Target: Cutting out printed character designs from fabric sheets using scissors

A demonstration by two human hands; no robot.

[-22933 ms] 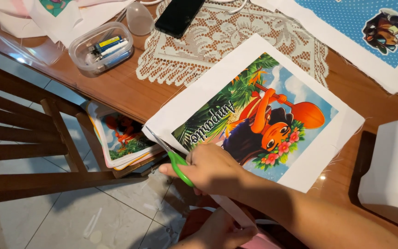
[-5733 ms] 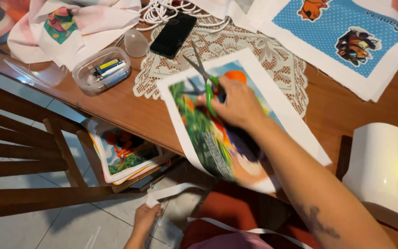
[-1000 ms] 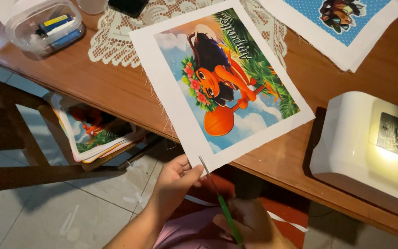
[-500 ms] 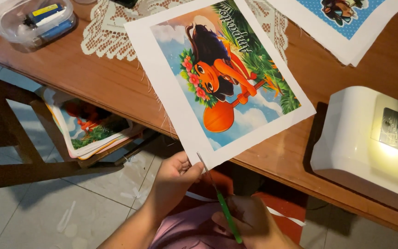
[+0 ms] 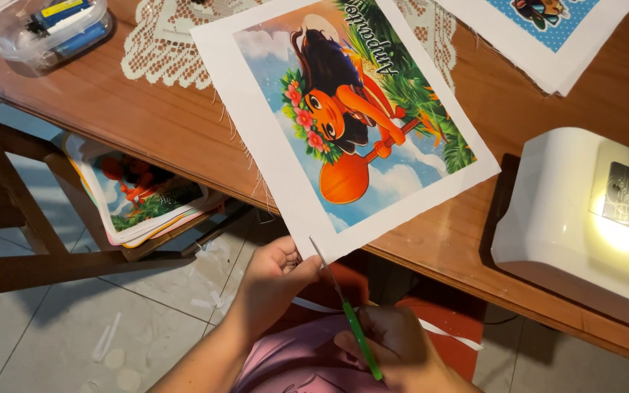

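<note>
Scissors (image 5: 343, 306), green-handled, slicing frayed glossy printed fabric (image 5: 343, 124) near left hand (image 5: 274, 276).

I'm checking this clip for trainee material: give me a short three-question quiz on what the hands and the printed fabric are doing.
1. True or false: the left hand pinches the corner of the printed fabric.
2. The right hand holds: A) a pen B) green-handled scissors C) a ruler.
3. Fill in: the fabric corner overhangs the edge of the wooden ____.

Key: 1 true; 2 B; 3 table.
</note>
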